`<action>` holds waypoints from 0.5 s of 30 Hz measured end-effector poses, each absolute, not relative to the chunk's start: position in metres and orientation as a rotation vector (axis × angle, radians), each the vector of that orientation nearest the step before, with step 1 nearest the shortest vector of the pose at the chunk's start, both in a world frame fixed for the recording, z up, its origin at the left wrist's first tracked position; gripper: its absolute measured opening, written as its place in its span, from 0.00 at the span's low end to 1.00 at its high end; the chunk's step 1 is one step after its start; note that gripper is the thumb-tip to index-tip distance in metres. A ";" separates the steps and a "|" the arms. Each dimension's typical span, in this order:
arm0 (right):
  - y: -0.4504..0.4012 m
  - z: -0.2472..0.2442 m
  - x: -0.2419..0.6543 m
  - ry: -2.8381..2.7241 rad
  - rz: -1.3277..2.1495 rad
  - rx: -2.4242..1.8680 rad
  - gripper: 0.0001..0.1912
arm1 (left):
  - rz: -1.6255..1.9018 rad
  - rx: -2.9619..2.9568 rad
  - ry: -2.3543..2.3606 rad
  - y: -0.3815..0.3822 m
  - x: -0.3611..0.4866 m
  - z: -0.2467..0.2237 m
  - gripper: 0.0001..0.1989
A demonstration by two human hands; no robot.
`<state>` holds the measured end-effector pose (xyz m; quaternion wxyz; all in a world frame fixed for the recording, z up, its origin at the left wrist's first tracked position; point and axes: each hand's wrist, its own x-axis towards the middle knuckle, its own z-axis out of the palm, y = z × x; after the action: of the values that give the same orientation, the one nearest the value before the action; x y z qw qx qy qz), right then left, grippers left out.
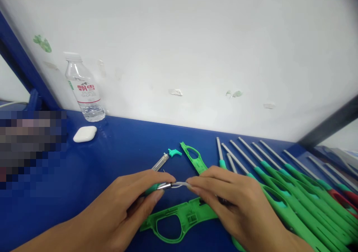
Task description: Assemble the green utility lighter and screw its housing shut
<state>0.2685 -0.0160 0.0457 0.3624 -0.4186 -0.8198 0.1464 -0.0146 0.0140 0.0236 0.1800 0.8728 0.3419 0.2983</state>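
My left hand (123, 201) pinches a short metal tube (165, 186) with a teal collar (151, 189) between thumb and fingers. From the tube's end, thin whitish tubing or wires (180, 184) run across to my right hand (237, 196). My right fingertips are closed on their far end; what lies deeper in that palm is hidden. Below both hands rests one green lighter handle shell (192, 212), inner side up. Another green shell piece (199, 164) lies beyond my right hand. Past my left hand are a clear fuel tank-like part (160, 162) and a teal trigger (175, 152).
Several green long-necked lighters (293, 203) with metal rods lie at the right, with red ones (341, 199) beside them. A water bottle (86, 91) stands by the white wall at the left, near a white earbud case (85, 134). The blue tabletop (125, 140) meets the wall.
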 end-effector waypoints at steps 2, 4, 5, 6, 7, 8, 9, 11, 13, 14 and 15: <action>-0.017 0.047 0.269 -2.120 0.387 -1.084 0.15 | 0.838 2.477 0.973 0.013 -0.016 0.023 0.15; -0.018 0.047 0.269 -2.134 0.385 -1.088 0.15 | 0.831 2.490 0.996 0.013 -0.017 0.021 0.15; -0.018 0.047 0.269 -2.143 0.383 -1.090 0.14 | 0.829 2.496 1.006 0.013 -0.017 0.020 0.16; -0.018 0.047 0.269 -2.152 0.379 -1.089 0.14 | 0.833 2.501 1.007 0.014 -0.017 0.019 0.15; -0.018 0.047 0.269 -2.160 0.376 -1.091 0.14 | 0.833 2.503 1.004 0.014 -0.017 0.019 0.15; -0.018 0.047 0.269 -2.165 0.374 -1.095 0.14 | 0.828 2.503 0.994 0.015 -0.016 0.019 0.15; -0.018 0.047 0.269 -2.166 0.371 -1.099 0.14 | 0.820 2.499 0.976 0.015 -0.016 0.020 0.15; -0.018 0.047 0.268 -2.166 0.367 -1.109 0.14 | 0.796 2.486 0.950 0.015 -0.014 0.021 0.15; -0.018 0.046 0.268 -2.181 0.363 -1.124 0.13 | 0.763 2.487 0.938 0.016 -0.013 0.024 0.15; -0.018 0.045 0.268 -2.198 0.357 -1.132 0.13 | 0.744 2.496 0.930 0.016 -0.013 0.025 0.15; -0.018 0.045 0.268 -2.223 0.350 -1.145 0.12 | 0.727 2.507 0.927 0.016 -0.013 0.027 0.15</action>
<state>0.2676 -0.0180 0.0447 0.3035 -0.4319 -0.8390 0.1322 -0.0126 0.0158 0.0265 0.1847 0.8894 0.3290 0.2581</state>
